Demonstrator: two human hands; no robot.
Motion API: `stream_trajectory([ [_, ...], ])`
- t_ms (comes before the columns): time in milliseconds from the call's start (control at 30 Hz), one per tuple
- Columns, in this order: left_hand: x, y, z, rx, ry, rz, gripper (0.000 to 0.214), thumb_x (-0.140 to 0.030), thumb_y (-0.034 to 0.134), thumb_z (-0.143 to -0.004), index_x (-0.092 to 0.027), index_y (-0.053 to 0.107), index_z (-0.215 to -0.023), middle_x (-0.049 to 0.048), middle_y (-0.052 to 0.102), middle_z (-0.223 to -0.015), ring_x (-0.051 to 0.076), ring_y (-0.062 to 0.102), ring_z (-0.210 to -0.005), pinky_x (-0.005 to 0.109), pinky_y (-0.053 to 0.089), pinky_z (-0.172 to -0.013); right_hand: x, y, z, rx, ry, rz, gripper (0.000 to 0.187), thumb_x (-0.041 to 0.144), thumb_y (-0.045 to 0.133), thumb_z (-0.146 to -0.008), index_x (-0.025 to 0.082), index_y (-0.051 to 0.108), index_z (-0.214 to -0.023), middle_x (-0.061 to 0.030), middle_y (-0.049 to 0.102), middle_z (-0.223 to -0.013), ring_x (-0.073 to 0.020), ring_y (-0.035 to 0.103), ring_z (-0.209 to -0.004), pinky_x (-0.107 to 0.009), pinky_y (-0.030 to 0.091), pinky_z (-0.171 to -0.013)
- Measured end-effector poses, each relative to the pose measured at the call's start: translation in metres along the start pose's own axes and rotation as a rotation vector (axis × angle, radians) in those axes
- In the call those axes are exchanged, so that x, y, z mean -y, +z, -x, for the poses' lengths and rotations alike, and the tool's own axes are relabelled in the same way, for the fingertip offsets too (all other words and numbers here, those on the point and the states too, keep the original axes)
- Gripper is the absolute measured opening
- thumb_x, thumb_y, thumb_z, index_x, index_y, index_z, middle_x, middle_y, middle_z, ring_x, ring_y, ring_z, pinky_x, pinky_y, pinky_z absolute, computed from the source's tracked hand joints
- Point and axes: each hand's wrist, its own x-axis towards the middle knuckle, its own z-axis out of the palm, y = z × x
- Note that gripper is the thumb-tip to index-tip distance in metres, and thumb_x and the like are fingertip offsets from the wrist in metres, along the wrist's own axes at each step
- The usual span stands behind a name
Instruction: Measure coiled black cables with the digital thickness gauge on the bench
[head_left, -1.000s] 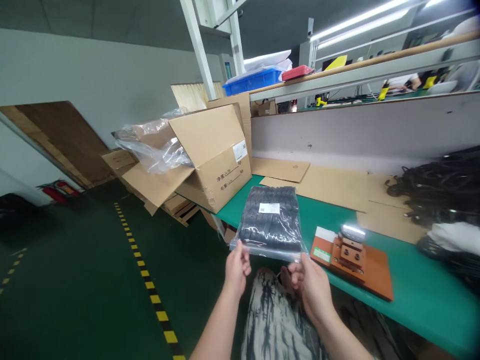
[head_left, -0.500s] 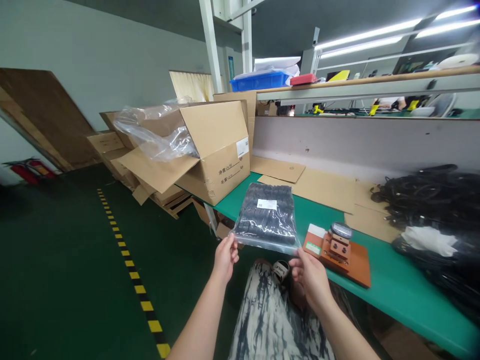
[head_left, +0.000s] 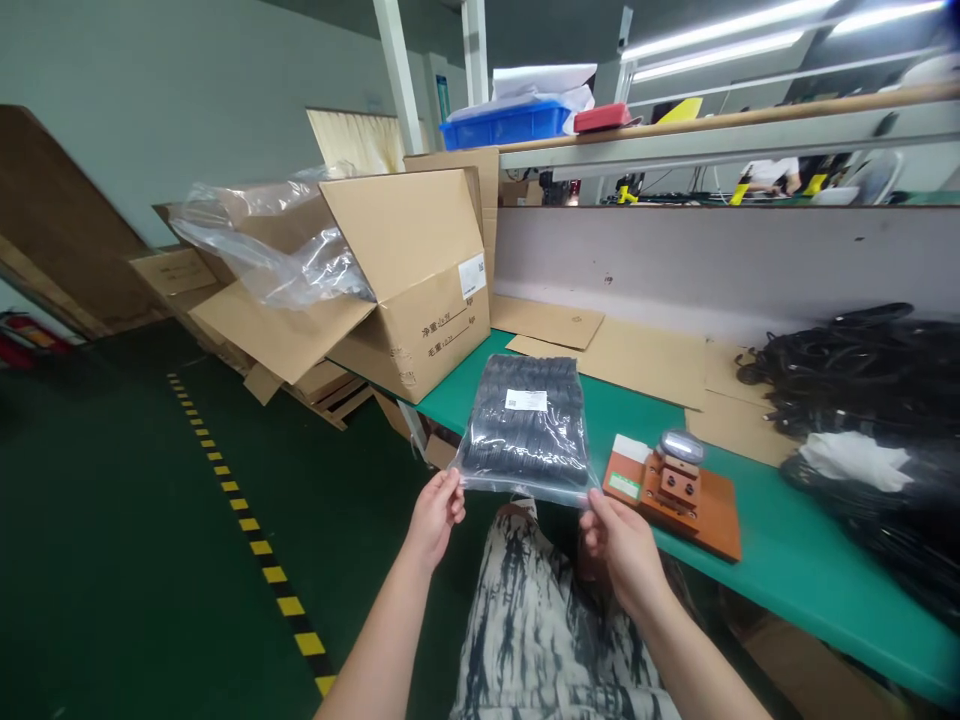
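A clear plastic bag (head_left: 529, 440) full of dark, tightly packed rows of small parts lies at the bench's front edge, a white label (head_left: 526, 400) on its top side. My left hand (head_left: 435, 510) pinches the near left corner of the bag. At the near right corner, my right hand (head_left: 616, 535) is closed on the same clear edge, so the edge is stretched between both hands. What the dark parts are I cannot make out. Just right of my right hand sits an orange-brown fixture (head_left: 679, 490) with a rounded clear piece on top.
An open cardboard box (head_left: 439, 330) with clear plastic film (head_left: 277, 240) stands on the left of the green bench (head_left: 787, 540). Flat cardboard sheets (head_left: 637, 365) lie behind the bag. Black cables (head_left: 862, 370) are heaped at the right. A shelf holds a blue tray (head_left: 510, 125).
The view has shifted, with the box and bench sitting slightly higher and further left. Both hands keep their hold on the bag's near corners.
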Motion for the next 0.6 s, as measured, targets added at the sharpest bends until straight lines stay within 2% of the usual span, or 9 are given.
stream_trajectory([
  [233,0.001,-0.012,0.013,0.004,-0.052,0.026,0.036,-0.042,0.074,-0.080,-0.016,0.050,-0.073,-0.0050,0.048,-0.065,0.004,0.039,-0.050,0.016,0.035,-0.045,-0.001,-0.007,0.012,0.042,0.067,0.048,0.058,0.061,0.084,-0.057,0.011,0.063,-0.078,0.0006,0.058,-0.057,-0.0062,0.046,-0.042,-0.015,0.034,-0.037],
  [333,-0.001,-0.016,0.013,0.034,-0.092,0.029,0.033,-0.041,0.073,-0.081,-0.015,0.053,-0.076,-0.0035,0.051,-0.068,0.005,0.044,-0.053,0.017,0.041,-0.049,0.001,-0.008,0.013,0.067,0.091,0.065,0.056,0.060,0.083,-0.060,0.012,0.062,-0.077,-0.0016,0.061,-0.060,-0.0068,0.048,-0.043,-0.015,0.035,-0.038],
  [500,-0.019,-0.020,0.001,0.067,-0.155,-0.052,0.036,-0.043,0.069,-0.084,-0.016,0.062,-0.107,0.0066,0.066,-0.090,0.014,0.063,-0.079,0.027,0.054,-0.072,-0.001,-0.008,0.012,0.066,0.114,0.097,0.057,0.062,0.080,-0.062,0.012,0.062,-0.083,-0.0073,0.067,-0.068,-0.0124,0.056,-0.048,-0.019,0.044,-0.039],
  [600,-0.032,-0.019,-0.004,0.105,-0.202,-0.125,0.036,-0.035,0.072,-0.083,-0.013,0.063,-0.109,0.0107,0.069,-0.094,0.018,0.066,-0.081,0.030,0.056,-0.073,-0.002,-0.009,0.014,0.074,0.101,0.098,0.058,0.061,0.080,-0.063,0.013,0.061,-0.089,-0.0073,0.068,-0.069,-0.0130,0.057,-0.048,-0.019,0.045,-0.039],
])
